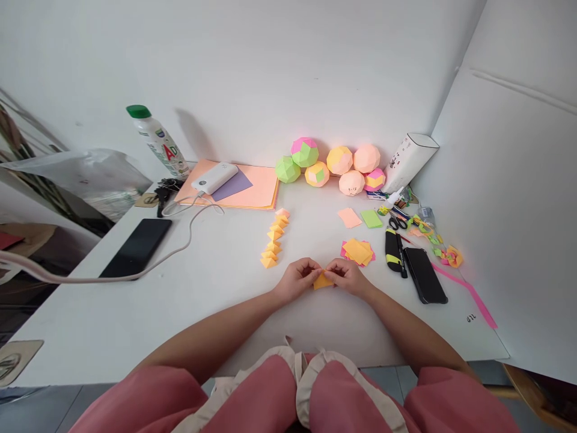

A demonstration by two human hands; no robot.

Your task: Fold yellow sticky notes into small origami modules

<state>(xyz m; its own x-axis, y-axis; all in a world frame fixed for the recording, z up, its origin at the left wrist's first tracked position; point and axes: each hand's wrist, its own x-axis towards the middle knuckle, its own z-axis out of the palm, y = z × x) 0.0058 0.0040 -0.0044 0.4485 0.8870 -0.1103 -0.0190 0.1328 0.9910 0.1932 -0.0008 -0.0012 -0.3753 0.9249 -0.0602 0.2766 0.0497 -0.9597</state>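
My left hand and my right hand meet over the white table, both pinching one small orange folded paper between the fingertips. Just beyond my right hand lies a loose pile of orange and pink paper squares. To the left of my hands, a row of several folded orange and pink paper pieces runs away from me.
Several paper polyhedron balls sit by the back wall. Black phones lie at the left and right. A power bank rests on coloured paper sheets, near a bottle. Scissors, a marker and paper chains are on the right.
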